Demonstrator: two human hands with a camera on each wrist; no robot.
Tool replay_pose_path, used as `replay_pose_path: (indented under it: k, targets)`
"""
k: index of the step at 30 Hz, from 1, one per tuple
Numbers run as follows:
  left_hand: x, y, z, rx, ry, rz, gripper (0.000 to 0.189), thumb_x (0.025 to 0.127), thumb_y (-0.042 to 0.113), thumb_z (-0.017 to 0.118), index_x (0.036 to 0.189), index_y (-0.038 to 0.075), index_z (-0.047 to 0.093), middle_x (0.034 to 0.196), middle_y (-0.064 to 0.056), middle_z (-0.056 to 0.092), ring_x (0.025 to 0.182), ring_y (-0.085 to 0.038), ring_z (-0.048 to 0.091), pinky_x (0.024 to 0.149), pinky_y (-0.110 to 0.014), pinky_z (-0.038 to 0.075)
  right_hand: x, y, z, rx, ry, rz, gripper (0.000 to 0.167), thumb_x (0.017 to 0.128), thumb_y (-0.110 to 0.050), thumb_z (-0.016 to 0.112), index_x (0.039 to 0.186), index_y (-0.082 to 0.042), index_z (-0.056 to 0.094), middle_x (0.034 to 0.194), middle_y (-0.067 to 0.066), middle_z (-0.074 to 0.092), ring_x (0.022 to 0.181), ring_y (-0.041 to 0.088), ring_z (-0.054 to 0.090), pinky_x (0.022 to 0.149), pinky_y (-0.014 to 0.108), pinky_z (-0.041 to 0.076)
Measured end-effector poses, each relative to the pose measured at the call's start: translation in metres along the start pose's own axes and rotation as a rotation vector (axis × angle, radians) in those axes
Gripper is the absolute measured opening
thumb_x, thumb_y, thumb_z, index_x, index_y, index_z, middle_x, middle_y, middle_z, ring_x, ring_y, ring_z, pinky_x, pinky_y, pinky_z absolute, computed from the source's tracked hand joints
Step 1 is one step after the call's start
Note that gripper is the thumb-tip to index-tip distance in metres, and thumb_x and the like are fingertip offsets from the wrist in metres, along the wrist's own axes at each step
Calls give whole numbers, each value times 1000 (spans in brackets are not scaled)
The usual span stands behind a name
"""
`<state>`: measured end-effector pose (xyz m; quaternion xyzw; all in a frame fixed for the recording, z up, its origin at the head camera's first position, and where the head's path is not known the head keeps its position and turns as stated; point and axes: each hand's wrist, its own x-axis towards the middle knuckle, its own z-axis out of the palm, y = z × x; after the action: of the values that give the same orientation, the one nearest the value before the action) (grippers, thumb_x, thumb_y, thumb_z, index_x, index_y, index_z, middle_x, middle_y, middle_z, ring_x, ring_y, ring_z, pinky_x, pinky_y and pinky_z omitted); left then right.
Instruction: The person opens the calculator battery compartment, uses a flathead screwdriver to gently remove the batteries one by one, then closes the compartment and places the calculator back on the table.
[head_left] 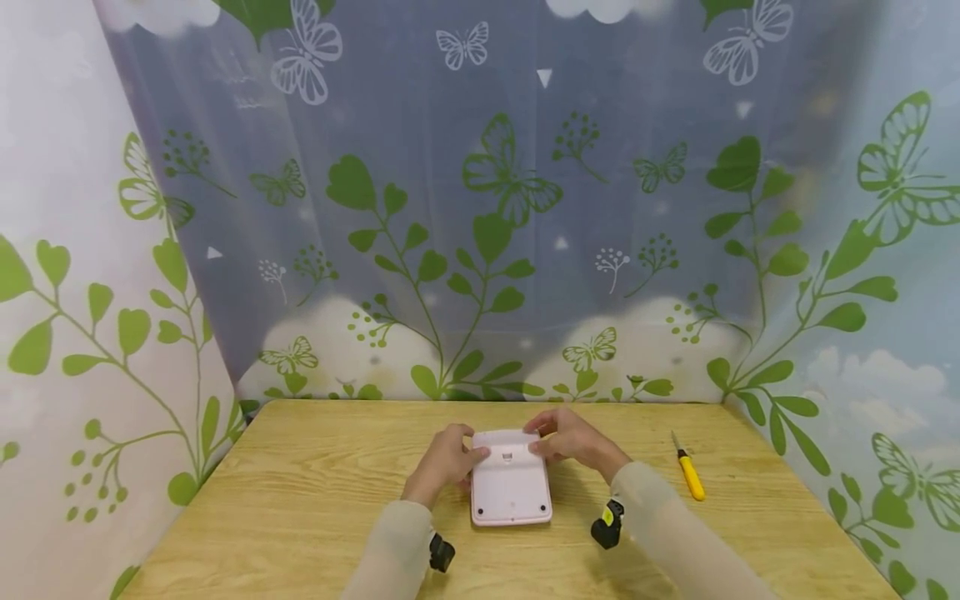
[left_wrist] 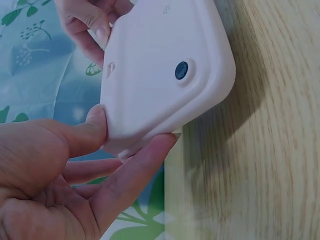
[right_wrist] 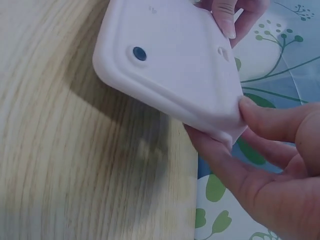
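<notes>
A pale pink plastic device point(head_left: 512, 490), shaped like a desk calculator, is held with its underside up above the wooden table. Two round black feet point(left_wrist: 181, 70) sit at its near corners, and a small latch point(head_left: 507, 456) shows toward the far end. My left hand point(head_left: 448, 457) grips the far left side, thumb on the underside and fingers beneath. On the far right side, my right hand point(head_left: 576, 439) pinches it the same way, as the right wrist view shows. The device's front face is hidden below.
A screwdriver point(head_left: 691, 477) with a yellow handle lies on the table to the right, its tip pointing away. The wooden table point(head_left: 315, 492) ends at a patterned curtain point(head_left: 420, 208) with leaves and butterflies, which also hangs on both sides.
</notes>
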<state>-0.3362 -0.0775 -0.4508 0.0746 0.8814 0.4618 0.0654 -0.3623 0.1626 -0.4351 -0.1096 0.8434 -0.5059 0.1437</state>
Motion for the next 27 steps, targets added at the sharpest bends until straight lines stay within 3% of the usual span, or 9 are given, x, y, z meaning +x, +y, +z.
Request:
replay_pose_path:
  k: [10, 17, 27]
  targets:
    - [1, -2, 2, 13, 18, 1, 55, 101, 18, 68, 144, -11, 48, 104, -25, 67, 62, -32, 74, 58, -41, 64, -1, 2, 8, -18, 70, 74, 33, 96, -6, 72, 127, 1, 63, 111, 18, 68, 89, 21, 69, 79, 45, 65]
    - [1, -2, 5, 9, 16, 6, 56, 101, 17, 68, 145, -11, 47, 100, -22, 67, 63, -35, 74, 58, -41, 64, -3, 3, 8, -48, 75, 70, 34, 97, -7, 71, 129, 2, 63, 115, 20, 66, 90, 22, 69, 77, 45, 65]
    - [-1, -2, 3, 14, -12, 16, 57, 98, 13, 71, 145, -10, 47, 99, -19, 64, 61, -30, 73, 59, -40, 64, -6, 6, 8, -35, 75, 65, 33, 97, -4, 70, 128, 3, 63, 111, 20, 67, 88, 22, 70, 76, 47, 65]
